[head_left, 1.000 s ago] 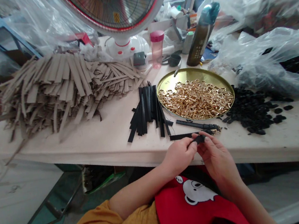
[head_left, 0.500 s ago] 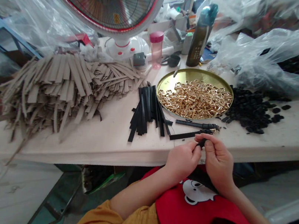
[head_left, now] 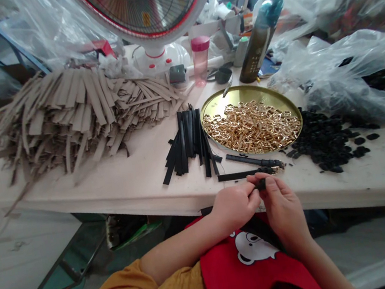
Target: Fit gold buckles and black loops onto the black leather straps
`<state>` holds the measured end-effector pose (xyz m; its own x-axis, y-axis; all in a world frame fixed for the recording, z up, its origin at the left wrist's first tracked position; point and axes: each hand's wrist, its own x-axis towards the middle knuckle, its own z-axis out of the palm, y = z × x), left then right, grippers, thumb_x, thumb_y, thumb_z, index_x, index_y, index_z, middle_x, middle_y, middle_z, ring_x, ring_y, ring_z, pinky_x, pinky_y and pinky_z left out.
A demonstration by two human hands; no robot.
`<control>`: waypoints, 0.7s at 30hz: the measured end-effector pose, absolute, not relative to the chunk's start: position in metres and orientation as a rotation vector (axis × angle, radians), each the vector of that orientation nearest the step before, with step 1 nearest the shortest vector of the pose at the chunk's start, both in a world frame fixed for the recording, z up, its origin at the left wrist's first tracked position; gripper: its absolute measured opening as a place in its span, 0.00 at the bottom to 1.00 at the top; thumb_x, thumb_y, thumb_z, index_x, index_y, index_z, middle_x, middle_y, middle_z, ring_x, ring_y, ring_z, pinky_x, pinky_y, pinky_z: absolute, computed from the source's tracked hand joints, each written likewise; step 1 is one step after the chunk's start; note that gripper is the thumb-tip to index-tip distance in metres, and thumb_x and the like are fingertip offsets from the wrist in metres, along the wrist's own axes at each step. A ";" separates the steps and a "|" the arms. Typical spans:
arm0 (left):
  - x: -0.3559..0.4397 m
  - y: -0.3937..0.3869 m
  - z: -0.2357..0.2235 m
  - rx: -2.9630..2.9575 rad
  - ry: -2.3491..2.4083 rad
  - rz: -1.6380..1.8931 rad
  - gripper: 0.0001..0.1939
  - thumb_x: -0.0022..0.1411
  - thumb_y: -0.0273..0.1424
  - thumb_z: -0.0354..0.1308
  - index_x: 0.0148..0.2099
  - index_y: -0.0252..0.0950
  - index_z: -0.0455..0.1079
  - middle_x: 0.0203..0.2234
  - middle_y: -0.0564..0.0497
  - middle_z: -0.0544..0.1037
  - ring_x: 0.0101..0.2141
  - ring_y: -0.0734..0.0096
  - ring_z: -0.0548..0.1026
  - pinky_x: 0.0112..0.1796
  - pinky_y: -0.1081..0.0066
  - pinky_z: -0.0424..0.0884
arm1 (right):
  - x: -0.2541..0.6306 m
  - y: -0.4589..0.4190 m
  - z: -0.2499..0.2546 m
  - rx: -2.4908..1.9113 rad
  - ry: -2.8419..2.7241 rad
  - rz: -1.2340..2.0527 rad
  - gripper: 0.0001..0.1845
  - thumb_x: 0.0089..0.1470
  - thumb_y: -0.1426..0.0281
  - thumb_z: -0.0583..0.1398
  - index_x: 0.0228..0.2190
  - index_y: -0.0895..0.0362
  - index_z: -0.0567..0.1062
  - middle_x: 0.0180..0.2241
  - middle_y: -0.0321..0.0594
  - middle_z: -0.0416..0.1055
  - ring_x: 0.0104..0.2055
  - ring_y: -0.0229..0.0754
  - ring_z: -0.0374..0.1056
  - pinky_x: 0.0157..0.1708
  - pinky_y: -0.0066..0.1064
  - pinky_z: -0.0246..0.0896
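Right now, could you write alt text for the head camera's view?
A person's left hand and right hand hold a black piece at a table. On it lie black strips, a tray of golden pieces, and grey-brown strips.

Along the front edge of the pale, flat tabletop (head_left: 122, 186), left of the loose bundle of flat black strips (head_left: 187, 138), there is room to slide sideways; the tall heap of flat grey-beige strips (head_left: 63, 106) blocks the way behind. Ahead of the bare right hand (head_left: 283, 203) stand the round gold-coloured metal tray (head_left: 215, 106) and a spread of small black discs (head_left: 322, 142). Right of that hand, the front edge offers passage.
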<state>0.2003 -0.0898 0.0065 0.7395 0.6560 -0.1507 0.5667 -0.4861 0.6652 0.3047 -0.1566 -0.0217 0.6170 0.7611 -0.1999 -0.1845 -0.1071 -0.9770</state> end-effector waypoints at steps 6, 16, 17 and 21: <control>0.204 -0.090 0.003 2.322 0.853 0.072 0.17 0.63 0.35 0.41 0.37 0.36 0.71 0.31 0.48 0.78 0.31 0.66 0.75 0.31 0.71 0.66 | 0.304 -0.162 -0.021 -1.689 -0.981 0.512 0.15 0.57 0.61 0.53 0.35 0.56 0.75 0.37 0.43 0.74 0.41 0.45 0.68 0.44 0.39 0.61; 0.202 -0.092 0.007 2.456 0.881 0.180 0.20 0.65 0.39 0.38 0.36 0.37 0.69 0.28 0.49 0.77 0.29 0.67 0.75 0.28 0.72 0.65 | 0.294 -0.159 -0.016 -1.627 -0.969 0.457 0.16 0.59 0.66 0.49 0.45 0.55 0.69 0.41 0.45 0.72 0.44 0.44 0.68 0.46 0.42 0.62; 0.202 -0.093 0.006 2.495 0.870 0.182 0.20 0.65 0.39 0.38 0.35 0.36 0.69 0.28 0.49 0.77 0.28 0.66 0.75 0.28 0.72 0.65 | 0.294 -0.160 -0.017 -1.638 -0.991 0.429 0.16 0.59 0.66 0.49 0.46 0.55 0.68 0.41 0.45 0.72 0.44 0.44 0.69 0.45 0.42 0.62; 0.200 -0.099 0.003 2.558 0.797 0.180 0.19 0.65 0.37 0.39 0.34 0.36 0.69 0.28 0.48 0.77 0.28 0.66 0.75 0.28 0.71 0.66 | 0.299 -0.165 -0.024 -1.646 -1.088 0.429 0.16 0.59 0.68 0.48 0.46 0.55 0.68 0.41 0.45 0.73 0.44 0.44 0.69 0.46 0.43 0.62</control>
<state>0.2003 -0.0989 0.0032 0.8241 0.5663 -0.0097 0.5073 -0.7303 0.4575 0.2987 -0.1650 -0.0238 0.5189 0.8212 0.2374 0.4388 -0.0175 -0.8984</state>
